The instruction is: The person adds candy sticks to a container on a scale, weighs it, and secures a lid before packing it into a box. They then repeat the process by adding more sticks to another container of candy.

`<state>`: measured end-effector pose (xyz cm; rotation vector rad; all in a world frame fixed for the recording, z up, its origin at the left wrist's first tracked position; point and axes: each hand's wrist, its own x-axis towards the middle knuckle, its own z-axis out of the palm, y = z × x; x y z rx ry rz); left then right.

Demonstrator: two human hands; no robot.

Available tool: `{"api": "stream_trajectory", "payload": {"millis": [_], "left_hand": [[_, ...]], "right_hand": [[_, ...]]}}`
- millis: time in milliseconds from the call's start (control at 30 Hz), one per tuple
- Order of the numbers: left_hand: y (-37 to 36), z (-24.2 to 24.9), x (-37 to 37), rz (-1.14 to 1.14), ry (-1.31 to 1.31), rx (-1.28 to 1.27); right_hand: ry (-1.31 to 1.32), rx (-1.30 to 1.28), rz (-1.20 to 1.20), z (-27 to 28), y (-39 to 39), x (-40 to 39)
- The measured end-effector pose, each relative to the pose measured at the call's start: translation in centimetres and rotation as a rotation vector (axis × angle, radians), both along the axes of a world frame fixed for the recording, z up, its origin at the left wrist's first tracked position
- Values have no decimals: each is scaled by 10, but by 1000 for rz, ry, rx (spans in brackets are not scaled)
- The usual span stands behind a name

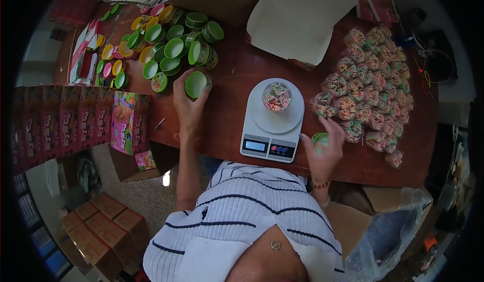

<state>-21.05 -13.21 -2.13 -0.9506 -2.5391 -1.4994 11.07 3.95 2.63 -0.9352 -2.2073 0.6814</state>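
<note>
My left hand is wrapped round a green round lid, its hollow side up, near the pile of lids. On the table right of the scale, my right hand curls its fingers and thumb round a small green-rimmed round piece; the hand is slightly blurred. Between my hands stands a white kitchen scale with a lit display. A clear cup with pink and pale small sticks in it rests on the scale's round plate.
Many clear cups filled with colourful sticks stand in a cluster at the right. Pink printed boxes line the left edge. An open cardboard box lies at the back. Brown cartons sit on the floor; plastic wrap hangs lower right.
</note>
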Motion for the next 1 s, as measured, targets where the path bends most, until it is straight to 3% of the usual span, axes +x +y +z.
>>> {"api": "stream_trajectory", "payload": {"millis": [133, 233, 333, 367, 433, 467, 533, 633, 767, 833, 867, 1000], "left_hand": [[14, 54, 35, -243, -122, -45], [6, 50, 37, -300, -254, -75], [-2, 60, 31, -422, -145, -122], [-1, 65, 32, -417, -142, -117], [0, 80, 35, -400, 149, -244], [-1, 84, 33, -389, 150, -245], [-3, 89, 29, -374, -143, -85], [-13, 81, 16, -430, -240, 4], [-23, 76, 13, -377, -203, -209], [-20, 38, 19, -327, 416, -494], [-26, 10, 20, -352, 350, -516], [-5, 51, 48, -351, -102, -29]], "right_hand": [[47, -12, 172, -17, 7, -83], [71, 32, 184, -30, 11, -104], [197, -106, 248, -14, 6, -100], [198, -101, 253, -9, 4, -97], [310, -311, 354, -1, -1, -92], [340, -247, 381, 5, -1, -90], [342, -231, 374, 12, -2, -88], [367, -221, 352, 10, -2, -83], [346, -356, 313, 7, -3, -77], [500, -529, 235, 4, -6, -81], [526, -563, 266, -3, -4, -79], [420, -537, 369, 2, -6, -81]]}}
